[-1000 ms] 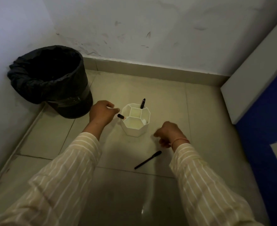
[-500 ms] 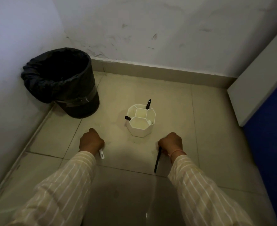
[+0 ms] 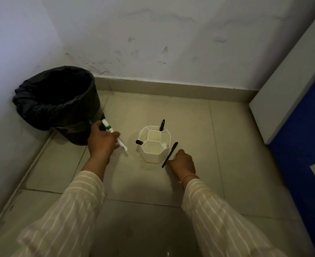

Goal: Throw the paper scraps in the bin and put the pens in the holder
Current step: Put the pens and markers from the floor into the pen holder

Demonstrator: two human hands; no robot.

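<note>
Head view: hands (image 3: 102, 142) (image 3: 182, 162) flank holder (image 3: 154, 154).

A beige tiled floor (image 3: 190, 112) with dark grout lines spreads beneath and ahead of both grips. Beyond them, a low beige skirting (image 3: 171, 89) runs along the foot of a scuffed, marked white wall (image 3: 153, 34). Left of the left grip stands a plain pale wall (image 3: 14, 43). Well right of the right grip, a white panel (image 3: 286, 86) edges a deep blue surface (image 3: 305, 145).
</note>
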